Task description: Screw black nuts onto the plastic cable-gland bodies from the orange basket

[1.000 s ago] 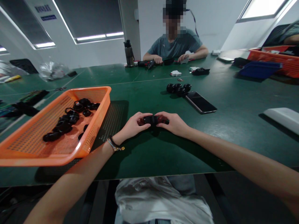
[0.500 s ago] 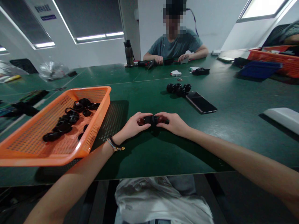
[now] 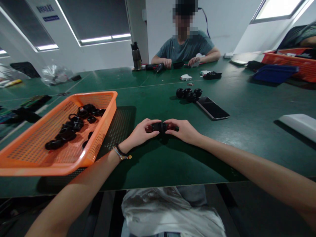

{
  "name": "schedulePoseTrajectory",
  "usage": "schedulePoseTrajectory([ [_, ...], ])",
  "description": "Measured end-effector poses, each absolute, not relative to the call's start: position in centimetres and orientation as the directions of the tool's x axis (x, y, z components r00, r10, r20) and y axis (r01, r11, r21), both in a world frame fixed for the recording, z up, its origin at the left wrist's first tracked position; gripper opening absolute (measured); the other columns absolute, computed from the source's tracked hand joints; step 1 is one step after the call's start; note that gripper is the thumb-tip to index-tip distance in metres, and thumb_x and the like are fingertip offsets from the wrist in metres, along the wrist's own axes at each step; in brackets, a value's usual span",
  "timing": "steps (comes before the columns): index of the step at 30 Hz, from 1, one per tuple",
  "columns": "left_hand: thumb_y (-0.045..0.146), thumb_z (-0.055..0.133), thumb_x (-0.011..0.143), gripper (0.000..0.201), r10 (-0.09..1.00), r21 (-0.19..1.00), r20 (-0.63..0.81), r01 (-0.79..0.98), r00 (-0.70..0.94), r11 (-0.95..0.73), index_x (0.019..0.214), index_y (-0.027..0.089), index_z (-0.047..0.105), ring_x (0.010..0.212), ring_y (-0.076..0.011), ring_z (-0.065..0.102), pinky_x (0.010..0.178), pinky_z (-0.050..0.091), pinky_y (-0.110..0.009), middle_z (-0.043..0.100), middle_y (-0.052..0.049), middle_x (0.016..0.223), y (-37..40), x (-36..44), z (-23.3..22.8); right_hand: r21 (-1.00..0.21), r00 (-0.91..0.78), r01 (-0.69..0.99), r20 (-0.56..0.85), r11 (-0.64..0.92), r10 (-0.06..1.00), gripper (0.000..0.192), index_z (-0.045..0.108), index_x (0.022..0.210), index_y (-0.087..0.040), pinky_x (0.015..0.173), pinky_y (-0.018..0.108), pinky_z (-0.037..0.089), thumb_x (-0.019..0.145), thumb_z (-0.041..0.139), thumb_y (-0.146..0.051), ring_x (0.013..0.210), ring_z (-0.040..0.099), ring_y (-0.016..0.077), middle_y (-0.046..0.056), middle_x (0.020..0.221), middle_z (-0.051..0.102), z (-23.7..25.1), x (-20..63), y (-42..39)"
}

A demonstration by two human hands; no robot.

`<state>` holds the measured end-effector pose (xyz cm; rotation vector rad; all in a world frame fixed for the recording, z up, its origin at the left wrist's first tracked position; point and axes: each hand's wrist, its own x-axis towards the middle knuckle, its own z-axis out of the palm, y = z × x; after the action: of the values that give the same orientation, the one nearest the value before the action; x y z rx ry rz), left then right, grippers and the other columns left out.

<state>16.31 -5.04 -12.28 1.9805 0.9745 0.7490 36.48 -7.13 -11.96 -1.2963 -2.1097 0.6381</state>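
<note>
A small black plastic fitting [image 3: 159, 126] is gripped from both ends just above the green table [image 3: 153, 158]. My left hand [image 3: 140, 133] closes on its left end and my right hand [image 3: 184, 131] on its right end, fingertips nearly meeting. An orange mesh basket [image 3: 98, 138] to the left of my hands holds several loose black fittings [image 3: 74, 125]. Beyond my hands a cluster of black fittings [image 3: 189, 93] stands next to a dark phone [image 3: 212, 108].
A person sits across the table, hands [image 3: 181, 62] on small parts, a dark bottle [image 3: 136, 56] to their side. A blue tray [image 3: 275, 73] and an orange crate [image 3: 291, 62] lie at the far right, a white flat object [image 3: 300, 124] at the right edge.
</note>
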Motion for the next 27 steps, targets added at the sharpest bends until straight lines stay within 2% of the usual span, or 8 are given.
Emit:
schedulePoseTrajectory([
  [27,0.022,0.062,0.070,0.041,0.832,0.862,0.157,0.338,0.532,-0.379,0.111,0.023,0.059,0.081,-0.0113,0.055,0.076,0.049,-0.027,0.048,-0.001,0.093,-5.01,16.32,-12.37,-0.611,-0.381,0.657,0.236,0.441,0.894,0.025,0.063,0.101,-0.017,0.064,0.029,0.048,0.076,0.061,-0.024,0.070,0.062,0.0162,0.004,0.081,0.069,-12.23,36.71,-7.04],
])
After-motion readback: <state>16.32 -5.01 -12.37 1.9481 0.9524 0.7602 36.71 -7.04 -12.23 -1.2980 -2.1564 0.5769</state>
